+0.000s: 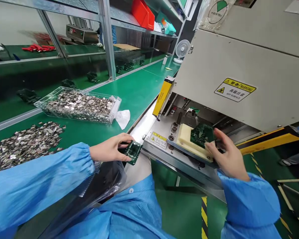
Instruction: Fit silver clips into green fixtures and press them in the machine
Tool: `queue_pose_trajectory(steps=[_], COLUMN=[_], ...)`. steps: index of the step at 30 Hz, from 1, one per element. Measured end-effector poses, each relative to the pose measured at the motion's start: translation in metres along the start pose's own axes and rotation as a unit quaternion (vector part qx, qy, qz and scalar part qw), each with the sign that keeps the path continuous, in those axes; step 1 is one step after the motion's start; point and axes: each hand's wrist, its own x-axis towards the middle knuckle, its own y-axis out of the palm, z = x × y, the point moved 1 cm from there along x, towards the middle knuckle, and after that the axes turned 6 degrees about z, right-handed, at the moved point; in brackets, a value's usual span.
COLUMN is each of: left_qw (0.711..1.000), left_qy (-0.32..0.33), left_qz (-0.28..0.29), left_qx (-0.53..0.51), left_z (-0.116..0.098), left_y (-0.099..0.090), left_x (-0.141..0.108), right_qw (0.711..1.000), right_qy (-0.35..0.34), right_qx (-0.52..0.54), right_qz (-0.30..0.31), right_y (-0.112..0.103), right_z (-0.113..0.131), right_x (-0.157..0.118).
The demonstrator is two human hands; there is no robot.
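Observation:
My left hand [114, 147] pinches a small dark green circuit board assembly [134, 151] between thumb and fingers, above my lap and beside the machine's front edge. At the machine's opening, my right hand [226, 152] grips the right side of another dark green board assembly [201, 135]. That board is over a cream-coloured fixture block [185, 134] on the metal machine bed [153, 132]; whether it is seated or slightly raised is unclear.
A clear tray [112, 113] full of small metallic pieces stands on the green bench [129, 88], with a loose heap [32, 142] of them nearer. The machine housing [214, 66] overhangs the fixture, with yellow guards [162, 97] at both sides. A white scrap [123, 119] lies beside the tray.

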Motion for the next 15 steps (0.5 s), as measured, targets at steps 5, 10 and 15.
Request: queue_pose_trajectory(steps=[5,10,15], left_qw=[0.997,0.990,0.994], left_qy=[0.008,0.051,0.017], left_qz=[0.035,0.084,0.096], left_qx=[0.066,0.098,0.046], left_z=[0.008,0.008,0.011], left_y=[0.005,0.005,-0.003], left_x=[0.026,0.049,0.059], right_qw=[0.948,0.861,0.893], right_qy=[0.278,0.332,0.273], right_qx=[-0.013,0.297,0.242], right_qz=[-0.157,-0.246,-0.265], right_y=[-0.003,0.027,0.042], right_z=[-0.067,-0.113,-0.113], right_x=[-0.082,-0.141,-0.141])
